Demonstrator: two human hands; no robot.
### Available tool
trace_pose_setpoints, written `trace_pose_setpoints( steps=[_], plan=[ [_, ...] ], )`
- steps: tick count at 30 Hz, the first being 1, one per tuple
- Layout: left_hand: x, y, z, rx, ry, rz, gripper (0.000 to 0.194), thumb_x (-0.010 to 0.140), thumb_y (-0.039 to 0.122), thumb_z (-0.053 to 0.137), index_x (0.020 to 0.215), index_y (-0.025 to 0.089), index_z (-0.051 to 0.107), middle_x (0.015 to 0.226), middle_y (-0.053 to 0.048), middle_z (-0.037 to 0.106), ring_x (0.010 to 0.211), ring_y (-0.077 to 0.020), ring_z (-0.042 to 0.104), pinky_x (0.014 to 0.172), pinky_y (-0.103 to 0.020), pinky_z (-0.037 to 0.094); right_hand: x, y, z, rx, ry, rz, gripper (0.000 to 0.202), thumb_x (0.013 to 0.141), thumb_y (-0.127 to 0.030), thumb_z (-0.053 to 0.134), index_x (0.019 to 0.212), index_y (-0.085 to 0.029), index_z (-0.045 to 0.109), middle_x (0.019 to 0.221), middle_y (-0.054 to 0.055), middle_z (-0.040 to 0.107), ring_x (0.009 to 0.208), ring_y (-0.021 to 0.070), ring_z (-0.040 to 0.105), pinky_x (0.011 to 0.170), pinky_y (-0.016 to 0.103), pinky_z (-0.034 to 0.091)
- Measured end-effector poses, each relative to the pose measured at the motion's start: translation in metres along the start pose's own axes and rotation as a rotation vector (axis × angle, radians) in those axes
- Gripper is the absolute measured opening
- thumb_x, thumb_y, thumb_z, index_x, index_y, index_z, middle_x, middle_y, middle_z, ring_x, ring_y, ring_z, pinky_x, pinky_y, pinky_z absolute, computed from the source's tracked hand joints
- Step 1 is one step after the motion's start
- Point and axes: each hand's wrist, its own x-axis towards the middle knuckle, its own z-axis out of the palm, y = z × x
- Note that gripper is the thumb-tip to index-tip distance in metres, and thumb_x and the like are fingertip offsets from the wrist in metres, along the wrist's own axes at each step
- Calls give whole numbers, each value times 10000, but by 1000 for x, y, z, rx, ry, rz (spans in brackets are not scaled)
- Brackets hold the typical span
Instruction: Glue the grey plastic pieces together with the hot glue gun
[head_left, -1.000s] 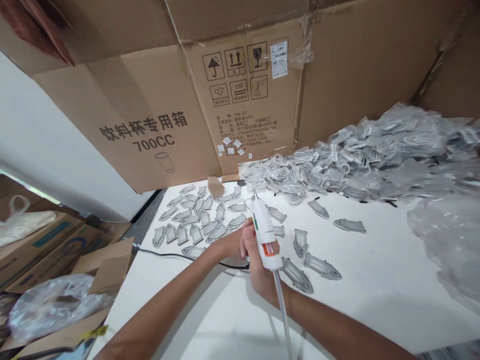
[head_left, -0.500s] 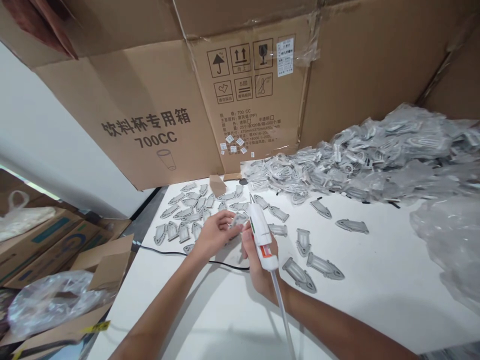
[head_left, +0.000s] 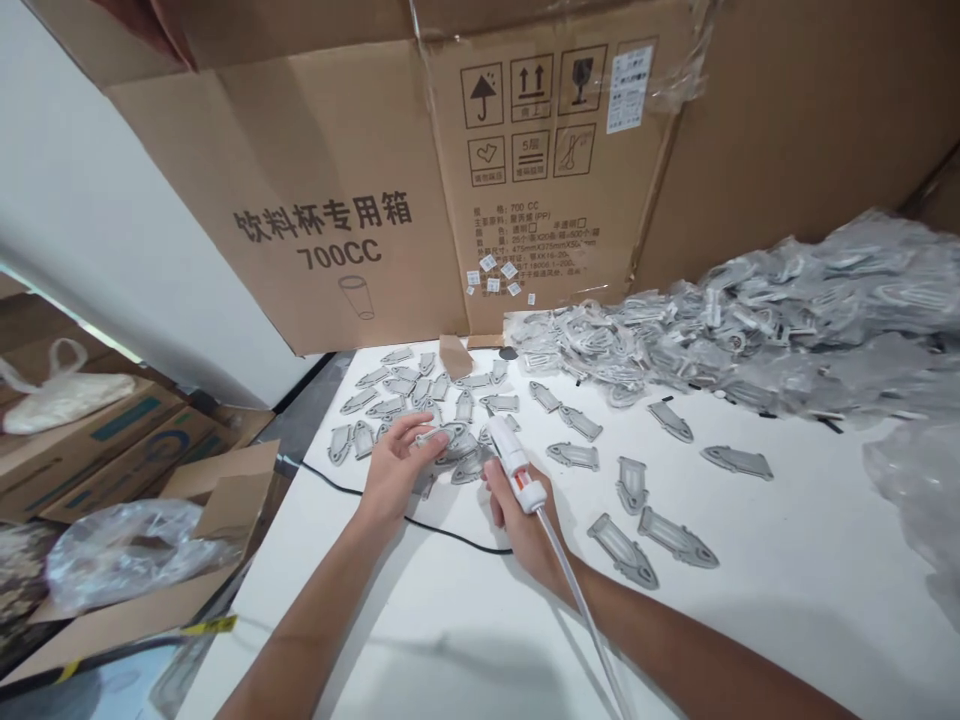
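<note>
"In the head view, what are the fingers doing?"

"The left hand's (head_left: 394,465) thumb and fingers are narrowed on a gray piece (head_left: 454,440), its far part just over others on the table (head_left: 450,650). The right hand's (head_left: 529,515) fingers are wrapped around a white glue gun (head_left: 511,455); I can't tell whether the trigger is pressed."

"Where's the nozzle?"

"Just beyond the right fingertips, aimed away from the body, near the held piece. If it's hot, a small inward slip of either wrist could burn the left fingers."

"And the rest?"

"Loose gray pieces (head_left: 574,456) lie beyond and to the right of the right fingers. Glue dripping there could mark them. The left thumb has only an edge, I'd judge, so a nudge might drop the piece among its neighbors."

"Any snags?"

"A black cord (head_left: 457,538) runs nearer the body than both sets of fingers, and a pale glue stick (head_left: 581,595) trails behind the gun. A forearm catching either could jerk the tip."
</note>
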Motion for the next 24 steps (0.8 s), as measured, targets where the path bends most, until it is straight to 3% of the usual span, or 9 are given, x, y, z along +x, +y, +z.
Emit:
trace_pose_setpoints(
  steps=[5, 10, 24],
  plan=[
    [-2, -6, 3, 11, 59, -16, 500, 664, 482, 955, 1050, 214, 782, 1026, -74, 769, 929, -207, 720, 835, -307, 585, -1, 8, -4, -61, -46, -10, 366, 986, -548, 643, 834, -234, 532, 583, -64, 453, 521, 141, 414, 509, 293, 335],
    [-4, -8, 6, -25, 136, 5, 529, 631, 477, 968, 1041, 200, 781, 1041, -99, 776, 959, -252, 727, 877, -377, 597, -2, 10, -5, -150, -116, -42, 356, 995, -533, 630, 830, -238, 517, 631, -59, 432, 549, 146, 376, 515, 298, 310],
    [-9, -9, 10, -70, 152, 67, 512, 655, 427, 963, 1069, 192, 775, 1078, -95, 761, 1021, -233, 699, 942, -358, 553, 0, 8, -2, -247, -138, -94, 377, 997, -525, 608, 791, -226, 506, 720, -31, 489, 648, 154, 427, 577, 270, 344]
  ],
)
